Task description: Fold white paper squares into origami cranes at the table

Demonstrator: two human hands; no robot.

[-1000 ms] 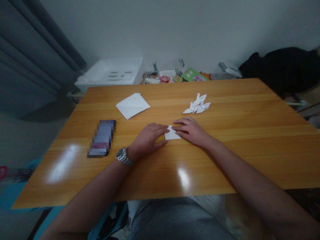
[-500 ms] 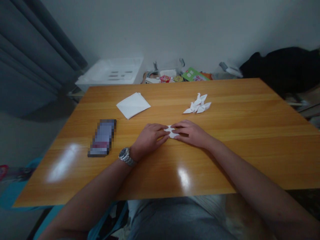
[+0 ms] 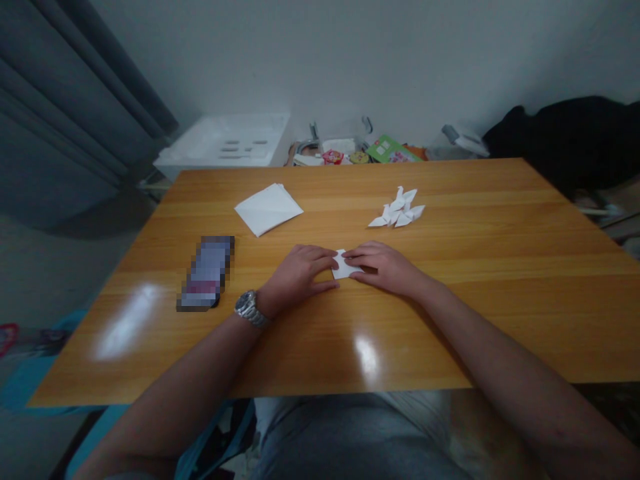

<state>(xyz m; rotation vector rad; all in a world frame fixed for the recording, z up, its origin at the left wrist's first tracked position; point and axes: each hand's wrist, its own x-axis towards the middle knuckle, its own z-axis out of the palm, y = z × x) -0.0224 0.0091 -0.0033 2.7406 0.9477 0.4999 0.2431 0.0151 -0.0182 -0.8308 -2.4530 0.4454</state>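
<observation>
A small piece of folded white paper [image 3: 344,269] lies flat on the wooden table [image 3: 400,347] between my hands. My right hand [image 3: 383,267] holds it from the right, with fingertips on its top and the thumb at its lower edge. On the other side, my left hand [image 3: 305,275] has its fingertips at the paper's left edge, while its thumb lies apart on the table below. The fingers partly cover the paper, so its folds are not clear. A metal watch [image 3: 251,309] is on my left wrist.
Several folded paper birds [image 3: 400,209] stand beyond my right hand. White paper sheets [image 3: 269,209] lie back left, and a phone [image 3: 207,273] with a blurred-out screen is at left. Behind the table are a white foam box [image 3: 225,143] and a green booklet [image 3: 393,149].
My left thumb has moved off the paper and down toward me, and the left fingers have spread, uncovering more of the paper. My right hand stays nearly the same.
</observation>
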